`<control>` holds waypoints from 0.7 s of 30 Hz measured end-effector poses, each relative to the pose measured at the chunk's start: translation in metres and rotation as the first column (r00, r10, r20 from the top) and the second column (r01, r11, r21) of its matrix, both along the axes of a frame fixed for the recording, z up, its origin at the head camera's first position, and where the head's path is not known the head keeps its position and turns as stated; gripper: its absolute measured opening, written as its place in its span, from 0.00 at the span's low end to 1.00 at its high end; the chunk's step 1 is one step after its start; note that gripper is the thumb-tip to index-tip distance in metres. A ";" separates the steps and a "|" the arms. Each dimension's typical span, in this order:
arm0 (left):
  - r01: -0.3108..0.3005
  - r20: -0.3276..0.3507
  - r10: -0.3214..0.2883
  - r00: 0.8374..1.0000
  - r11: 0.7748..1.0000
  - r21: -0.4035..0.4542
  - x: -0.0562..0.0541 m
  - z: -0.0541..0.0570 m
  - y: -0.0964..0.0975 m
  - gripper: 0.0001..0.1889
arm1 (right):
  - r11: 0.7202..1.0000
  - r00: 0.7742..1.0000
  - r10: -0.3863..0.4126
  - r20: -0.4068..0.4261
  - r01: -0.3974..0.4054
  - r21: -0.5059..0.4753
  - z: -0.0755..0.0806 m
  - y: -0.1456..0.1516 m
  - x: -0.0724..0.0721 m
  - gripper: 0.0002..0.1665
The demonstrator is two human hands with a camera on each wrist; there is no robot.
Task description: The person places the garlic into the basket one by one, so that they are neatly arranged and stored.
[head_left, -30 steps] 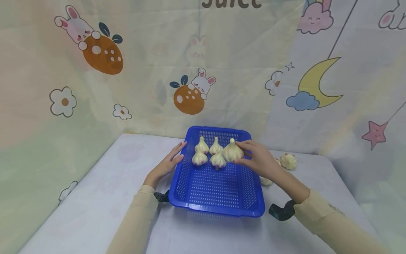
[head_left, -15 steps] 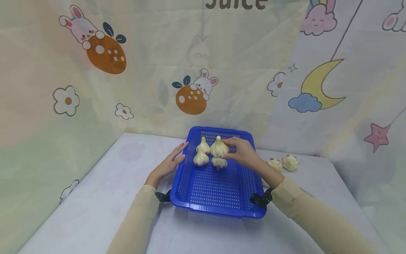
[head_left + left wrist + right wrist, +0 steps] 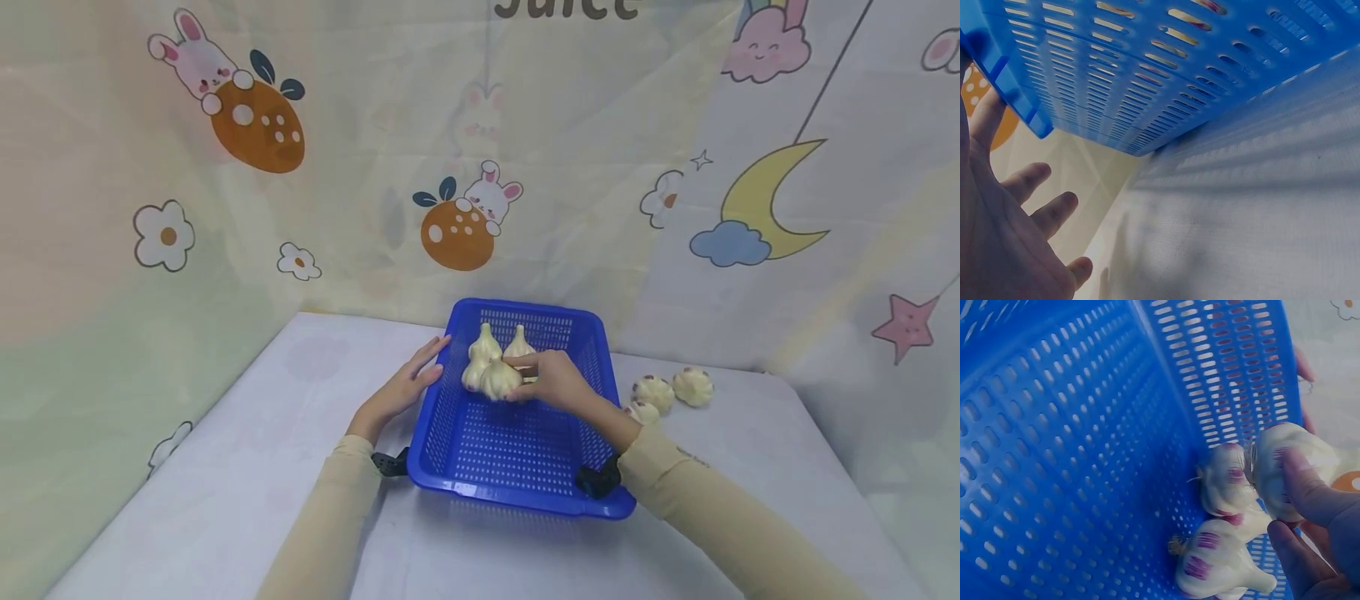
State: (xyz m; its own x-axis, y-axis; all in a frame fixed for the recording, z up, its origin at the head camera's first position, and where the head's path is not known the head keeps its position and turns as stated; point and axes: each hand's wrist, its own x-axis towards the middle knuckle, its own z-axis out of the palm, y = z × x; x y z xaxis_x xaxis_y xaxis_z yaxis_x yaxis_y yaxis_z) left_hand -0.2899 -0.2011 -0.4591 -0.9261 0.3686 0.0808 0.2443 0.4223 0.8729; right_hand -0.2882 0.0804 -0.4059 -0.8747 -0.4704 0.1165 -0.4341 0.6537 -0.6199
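Note:
My right hand (image 3: 553,381) pinches a garlic bulb (image 3: 500,380) between thumb and fingers, over the blue plastic basket (image 3: 517,498). In the right wrist view the held garlic bulb (image 3: 1285,469) has its root end toward the basket's inside. More garlic bulbs (image 3: 1216,559) lie beneath it, with purple patches on pale skin; in the head view they sit toward the basket's far left, partly hidden by the right hand. My left hand (image 3: 401,390) rests its extended fingers on the basket's left rim. From the left wrist, that hand (image 3: 1010,212) shows spread fingers beside the slotted wall.
Several more garlic bulbs (image 3: 652,393) lie on the white tabletop (image 3: 300,417) right of the basket. A patterned cloth backdrop (image 3: 360,167) rises behind the table. Dark wrist cameras (image 3: 598,479) sit under the sleeves, the right one overlapping the basket.
My right hand has carried its garlic bulb left across the basket, then nearer to the front, over the other bulbs. The left hand stays at the rim. The head view has shifted slightly.

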 end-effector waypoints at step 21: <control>-0.002 -0.029 0.003 1.000 0.999 0.035 -0.005 -0.010 0.000 0.27 | 0.997 0.987 0.067 0.144 -0.073 0.039 -0.025 -0.015 0.009 0.32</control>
State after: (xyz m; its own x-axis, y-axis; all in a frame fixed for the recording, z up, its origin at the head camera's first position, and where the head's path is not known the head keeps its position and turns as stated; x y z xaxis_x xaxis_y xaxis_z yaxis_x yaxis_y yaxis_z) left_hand -0.2952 -0.2011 -0.4687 -0.9239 0.3632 0.1206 0.2690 0.3921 0.8797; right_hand -0.2789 0.0657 -0.4311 -0.8455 -0.5332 -0.0293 -0.3890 0.6525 -0.6503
